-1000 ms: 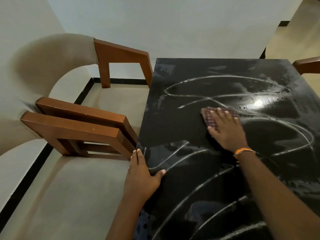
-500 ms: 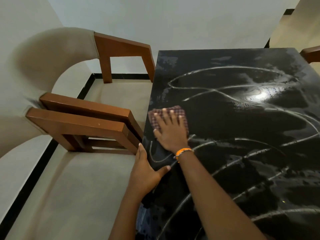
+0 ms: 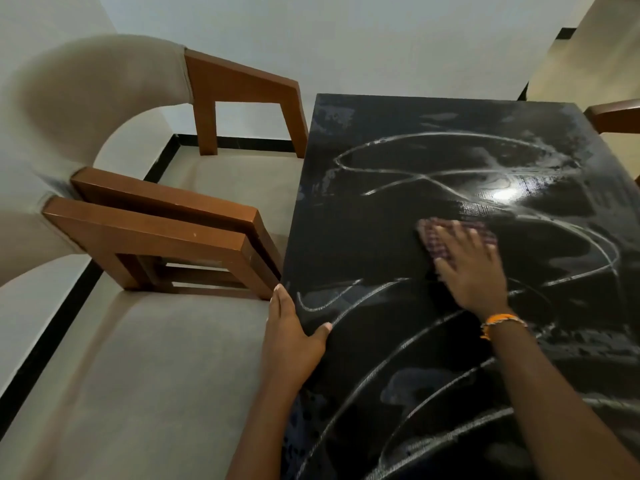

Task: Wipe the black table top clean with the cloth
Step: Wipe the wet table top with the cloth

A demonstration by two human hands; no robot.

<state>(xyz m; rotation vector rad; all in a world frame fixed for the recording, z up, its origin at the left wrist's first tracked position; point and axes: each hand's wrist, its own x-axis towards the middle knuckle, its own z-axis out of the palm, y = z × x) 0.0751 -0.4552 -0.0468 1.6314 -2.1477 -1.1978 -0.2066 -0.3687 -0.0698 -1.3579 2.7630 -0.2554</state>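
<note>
The black table top [image 3: 363,216] fills the right half of the view, glossy and streaked with pale curved wipe marks. A red checked cloth [image 3: 433,237] lies flat on it near the middle. My right hand [image 3: 471,268], blurred and wearing an orange wristband, presses down on the cloth with fingers spread. My left hand [image 3: 291,327] rests on the table's left edge, fingers along the side and thumb on the top surface.
Two beige armchairs with brown wooden arms [image 3: 166,230] stand close against the table's left side. Another wooden arm [image 3: 616,116] shows at the far right corner. A white wall with black skirting runs behind.
My right hand swept the cloth from the middle to the left edge, then back right to the middle. My left hand stayed on the table edge.
</note>
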